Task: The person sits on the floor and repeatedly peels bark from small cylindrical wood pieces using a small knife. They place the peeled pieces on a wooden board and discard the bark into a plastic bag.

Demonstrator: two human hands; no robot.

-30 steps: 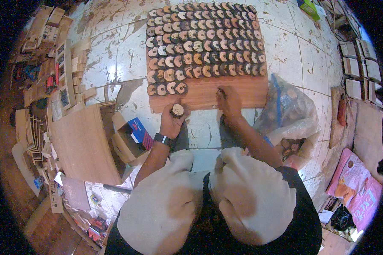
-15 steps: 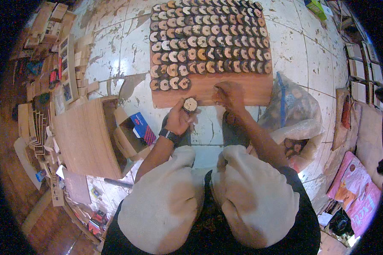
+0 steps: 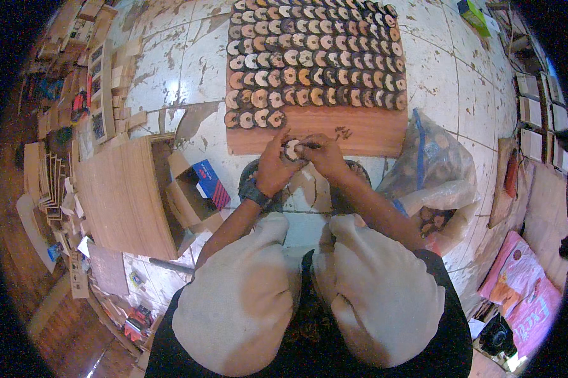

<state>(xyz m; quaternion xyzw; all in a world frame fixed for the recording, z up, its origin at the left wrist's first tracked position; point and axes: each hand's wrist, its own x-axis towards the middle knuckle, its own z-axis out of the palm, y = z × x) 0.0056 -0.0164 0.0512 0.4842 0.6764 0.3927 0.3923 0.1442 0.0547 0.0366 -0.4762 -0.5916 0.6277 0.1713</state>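
Observation:
My left hand (image 3: 275, 165) is closed around the edge of a small round wood slice (image 3: 291, 150) with a pale face and dark rim. It is held just off the near edge of a brown wooden board (image 3: 372, 135). My right hand (image 3: 325, 154) is pinched at the slice's face; whatever lies between its fingertips is hidden. Beyond my right fingers, a little heap of thin dark brown bits (image 3: 342, 132) lies on the board. Overlapping rows of similar wood slices (image 3: 309, 60) cover most of the board, and a short row (image 3: 255, 118) lies at its near left.
Right of the board stands a clear plastic bag (image 3: 445, 164) with more slices inside. To the left are a large wooden box (image 3: 123, 195) and an open cardboard box (image 3: 186, 201) holding a blue and red packet (image 3: 211, 183). Wood offcuts crowd the far left; a pink bag (image 3: 517, 283) lies at right.
My right hand has moved left from the board to the slice in my left hand, uncovering the dark bits. My left hand has turned the slice and shifted slightly right.

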